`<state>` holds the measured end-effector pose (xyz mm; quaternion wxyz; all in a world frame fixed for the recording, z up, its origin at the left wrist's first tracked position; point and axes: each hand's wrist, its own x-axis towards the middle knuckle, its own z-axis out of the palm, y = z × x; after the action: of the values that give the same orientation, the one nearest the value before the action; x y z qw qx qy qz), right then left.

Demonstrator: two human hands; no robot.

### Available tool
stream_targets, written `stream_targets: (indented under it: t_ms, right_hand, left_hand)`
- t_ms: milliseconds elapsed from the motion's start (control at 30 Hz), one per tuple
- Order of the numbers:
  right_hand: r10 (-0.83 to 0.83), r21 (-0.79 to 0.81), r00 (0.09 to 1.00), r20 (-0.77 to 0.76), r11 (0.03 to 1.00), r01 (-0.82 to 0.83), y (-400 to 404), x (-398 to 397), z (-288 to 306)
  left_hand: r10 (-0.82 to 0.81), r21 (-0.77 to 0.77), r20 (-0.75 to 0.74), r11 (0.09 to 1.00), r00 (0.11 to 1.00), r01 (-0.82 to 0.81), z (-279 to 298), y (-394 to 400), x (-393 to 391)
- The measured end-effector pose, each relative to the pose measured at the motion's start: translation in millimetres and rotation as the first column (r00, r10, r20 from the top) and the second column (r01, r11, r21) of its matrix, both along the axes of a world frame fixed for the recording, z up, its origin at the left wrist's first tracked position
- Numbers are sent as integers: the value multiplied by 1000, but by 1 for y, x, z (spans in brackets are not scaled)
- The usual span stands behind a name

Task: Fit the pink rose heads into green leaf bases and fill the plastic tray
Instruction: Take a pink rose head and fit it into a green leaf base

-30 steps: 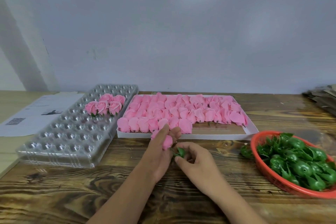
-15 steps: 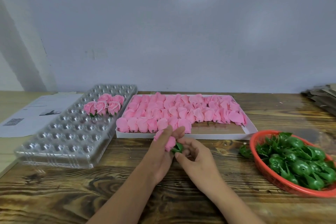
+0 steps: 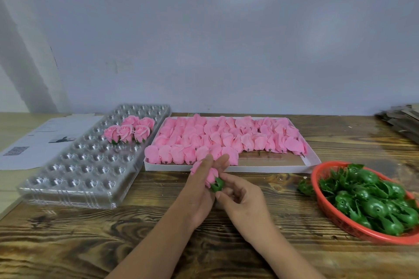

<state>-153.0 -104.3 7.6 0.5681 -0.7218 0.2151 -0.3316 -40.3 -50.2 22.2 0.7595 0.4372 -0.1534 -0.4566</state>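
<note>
Right now I hold one pink rose head (image 3: 209, 173) in my left hand (image 3: 199, 195), fingers wrapped loosely round the petals with the two longest stretched up along its far side, just in front of the near edge of the white box (image 3: 272, 168). My right hand (image 3: 242, 199) pinches a green leaf base (image 3: 218, 184) between thumb and fingertips and holds it against the bottom of the rose; the base looks seated or very nearly so, though I cannot tell whether the stub is fully in. To do this well I judge that I should keep the left grip soft, since the petals look easy to crush, and let the right hand do the pushing, straight along the rose's axis with a slight twist so the leaves spread evenly round the bloom. I should check that the base sits flush before I let go. The plastic tray (image 3: 68, 190) lies to the left of the white box, touching or nearly touching it, with five finished roses (image 3: 129, 131) near its far end and most cells unfilled, so this one belongs in the next free cell beside them. Spare bases fill the red basket (image 3: 335, 222) to the right of the box, and one stray leaf base (image 3: 305, 187) lies just outside its rim.
</note>
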Motion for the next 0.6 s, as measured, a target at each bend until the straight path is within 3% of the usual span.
stream_targets:
  t_ms: [267,600]
  right_hand:
    - [-45,93,997,67,995,39,3,2,-5]
    - [-123,76,985,120,991,114,4,3,-1]
  left_hand:
    - [-22,-23,-38,1000,999,21,3,1,-3]
    - [-47,-56,-109,998,993,42,-1,-1,1]
